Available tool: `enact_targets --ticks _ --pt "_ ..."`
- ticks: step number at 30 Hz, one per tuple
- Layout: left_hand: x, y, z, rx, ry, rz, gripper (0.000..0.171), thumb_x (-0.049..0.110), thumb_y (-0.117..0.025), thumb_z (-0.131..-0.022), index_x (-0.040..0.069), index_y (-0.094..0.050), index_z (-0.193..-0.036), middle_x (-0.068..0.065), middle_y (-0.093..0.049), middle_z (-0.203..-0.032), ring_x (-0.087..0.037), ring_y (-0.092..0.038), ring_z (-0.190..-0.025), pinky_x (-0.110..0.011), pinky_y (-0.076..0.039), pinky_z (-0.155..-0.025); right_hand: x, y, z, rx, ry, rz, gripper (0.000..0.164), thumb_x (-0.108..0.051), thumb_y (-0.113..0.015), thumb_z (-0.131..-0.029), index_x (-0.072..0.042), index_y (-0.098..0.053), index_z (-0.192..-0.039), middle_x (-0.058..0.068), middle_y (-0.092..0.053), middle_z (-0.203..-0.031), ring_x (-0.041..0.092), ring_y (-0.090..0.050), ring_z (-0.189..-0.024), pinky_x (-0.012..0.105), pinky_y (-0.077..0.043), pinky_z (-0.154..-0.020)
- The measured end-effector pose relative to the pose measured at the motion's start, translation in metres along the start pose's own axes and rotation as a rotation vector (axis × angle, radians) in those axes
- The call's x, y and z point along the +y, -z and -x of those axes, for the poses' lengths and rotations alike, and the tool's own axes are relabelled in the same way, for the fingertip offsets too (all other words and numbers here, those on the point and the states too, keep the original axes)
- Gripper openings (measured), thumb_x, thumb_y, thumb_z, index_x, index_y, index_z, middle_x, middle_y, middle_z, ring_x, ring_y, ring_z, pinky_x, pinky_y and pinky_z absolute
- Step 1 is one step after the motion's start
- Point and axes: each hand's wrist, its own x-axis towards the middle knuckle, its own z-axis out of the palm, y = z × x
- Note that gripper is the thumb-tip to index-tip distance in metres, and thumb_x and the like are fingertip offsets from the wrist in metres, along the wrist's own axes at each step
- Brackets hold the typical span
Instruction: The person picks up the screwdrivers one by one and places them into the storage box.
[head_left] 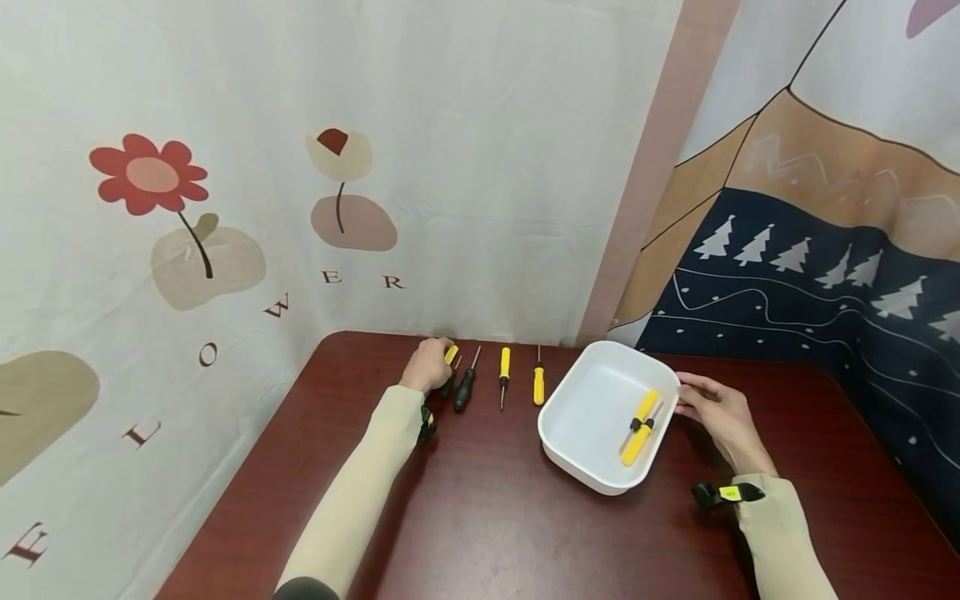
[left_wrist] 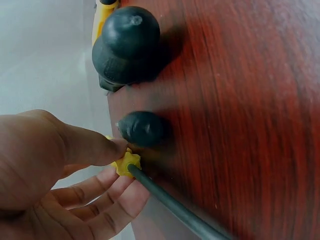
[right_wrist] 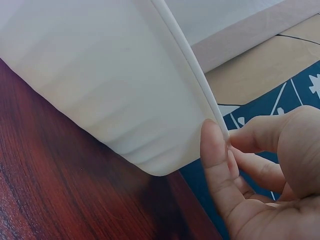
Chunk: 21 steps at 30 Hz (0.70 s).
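Note:
At the far left of the row, my left hand (head_left: 427,365) pinches the yellow handle of a screwdriver (left_wrist: 129,164) between thumb and fingers. Its dark shaft points away from the palm in the left wrist view. Beside it lie two black-handled screwdrivers (head_left: 465,387), the nearer one partly hidden by the hand. My right hand (head_left: 720,417) pinches the rim of a white plastic basin (head_left: 577,467) at its right side, thumb against the outer wall (right_wrist: 125,95). Two yellow screwdrivers (head_left: 637,443) lie inside the basin.
Two more yellow screwdrivers, one upper-handled (head_left: 505,364) and one with its shaft pointing back (head_left: 538,387), lie between the black ones and the basin. A printed curtain (head_left: 487,167) hangs behind the dark red wooden table (head_left: 480,517).

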Motion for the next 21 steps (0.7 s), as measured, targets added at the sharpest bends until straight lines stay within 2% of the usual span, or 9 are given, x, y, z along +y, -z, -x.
enact_targets --ticks 6,14,21 --pt "0.0001 0.0001 -0.0010 0.007 0.007 0.008 0.058 -0.006 -0.057 -0.094 0.006 -0.050 -0.150 -0.021 -0.058 -0.142 -0.029 -0.061 -0.100 -0.036 -0.046 -0.074 -0.0017 -0.0001 -0.0007 0.001 -0.002 0.000 0.051 -0.022 -0.060 -0.104 0.000 -0.050 -0.149 0.019 -0.054 -0.142 -0.001 -0.067 -0.086 0.018 -0.059 -0.081" --pt "-0.0009 0.0013 -0.0017 0.006 0.008 0.019 0.059 -0.008 -0.056 -0.093 0.005 -0.050 -0.150 -0.023 -0.059 -0.139 -0.029 -0.060 -0.094 -0.034 -0.045 -0.068 -0.0043 -0.0005 -0.0002 -0.001 -0.016 -0.008 0.051 -0.020 -0.060 -0.104 0.000 -0.050 -0.149 0.018 -0.054 -0.141 -0.001 -0.067 -0.085 0.018 -0.059 -0.081" --pt "-0.0029 0.0024 -0.0001 0.006 0.016 0.047 0.060 -0.009 -0.054 -0.093 0.006 -0.049 -0.151 -0.022 -0.057 -0.142 -0.029 -0.060 -0.101 -0.036 -0.046 -0.073 -0.0037 -0.0001 -0.0001 0.002 -0.012 -0.013 0.051 -0.020 -0.060 -0.104 0.000 -0.050 -0.149 0.017 -0.055 -0.140 -0.001 -0.067 -0.086 0.017 -0.059 -0.081"
